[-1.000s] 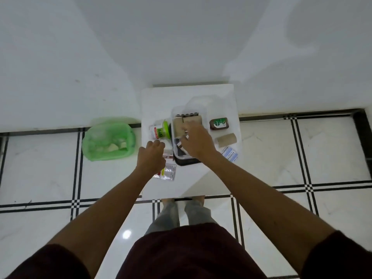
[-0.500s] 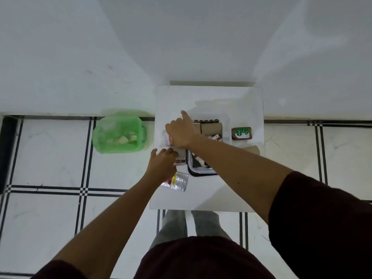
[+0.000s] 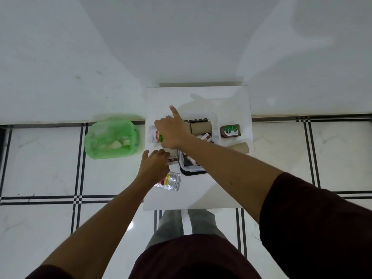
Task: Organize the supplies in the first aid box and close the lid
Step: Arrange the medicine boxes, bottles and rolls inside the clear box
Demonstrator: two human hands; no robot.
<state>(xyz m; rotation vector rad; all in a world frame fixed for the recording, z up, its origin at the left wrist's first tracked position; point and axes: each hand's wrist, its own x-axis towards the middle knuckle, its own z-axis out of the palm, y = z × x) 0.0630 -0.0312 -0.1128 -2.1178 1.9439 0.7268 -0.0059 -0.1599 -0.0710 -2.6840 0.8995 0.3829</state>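
The clear first aid box [image 3: 215, 125] sits open on the small white table [image 3: 221, 101], with brown rolls and small cartons inside. My right hand [image 3: 172, 130] reaches across the box to its left and lies over a white bottle with a green label [image 3: 155, 135], index finger pointing away. Whether it grips the bottle is unclear. My left hand [image 3: 154, 165] rests on a flat carton [image 3: 172, 160] just left of the box, fingers bent over it. A clear sachet pack [image 3: 171, 181] lies near that wrist.
A brown antiseptic bottle [image 3: 230, 131] and a tan bandage roll [image 3: 240, 147] lie right of the box. A green plastic bin [image 3: 110, 136] stands on the tiled floor left of the table. A white wall runs behind the table.
My right hand left the inside of the box and crossed to the white bottle on its left. My left hand stayed by the flat carton. My head turned, shifting the view.
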